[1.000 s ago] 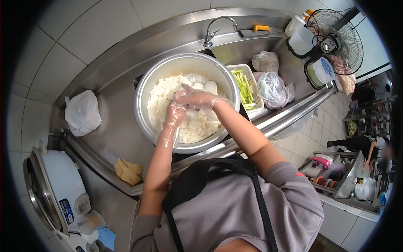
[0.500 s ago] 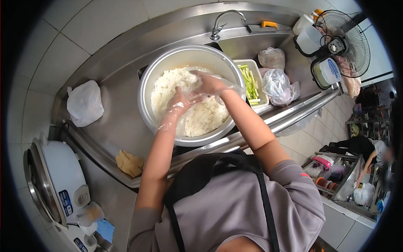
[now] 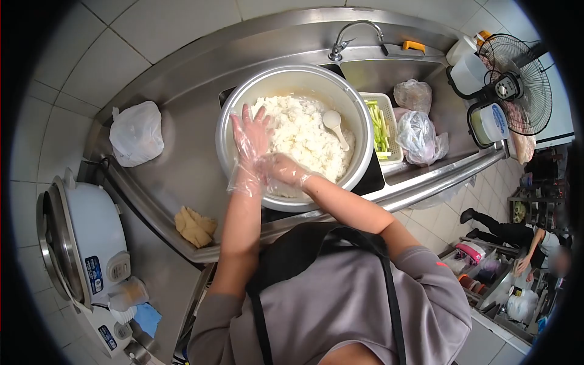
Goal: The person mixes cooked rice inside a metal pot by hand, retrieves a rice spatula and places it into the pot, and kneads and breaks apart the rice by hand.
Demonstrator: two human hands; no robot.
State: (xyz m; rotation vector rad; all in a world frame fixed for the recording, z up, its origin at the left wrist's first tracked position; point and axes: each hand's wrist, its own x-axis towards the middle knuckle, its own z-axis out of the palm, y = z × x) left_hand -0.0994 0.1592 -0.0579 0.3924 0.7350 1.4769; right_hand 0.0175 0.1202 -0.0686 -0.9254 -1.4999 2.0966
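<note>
A large round metal pot [image 3: 228,131] holds a mound of white cooked rice [image 3: 298,131]. My left hand [image 3: 249,140], in a clear plastic glove, is spread open over the pot's left side, its fingers pointing toward the far wall. My right hand [image 3: 283,169], gloved too, is curled against the base of my left hand and appears to grip the plastic glove [image 3: 244,175] near the wrist; its fingertips are partly hidden. A white rice paddle [image 3: 334,126] lies on the rice at the right, apart from both hands.
Right of the pot are a basket of cut green stalks [image 3: 378,128] and plastic bags [image 3: 417,137] in the sink. A faucet [image 3: 337,48] stands behind. Leftward are a white bag [image 3: 137,134], a tan cloth [image 3: 194,226] and a rice cooker [image 3: 91,237]. Another person [image 3: 517,237] is at far right.
Both hands have come off the rice toward the pot's near left side. My left hand has spread open, and my right has moved to its wrist. The rice paddle now shows.
</note>
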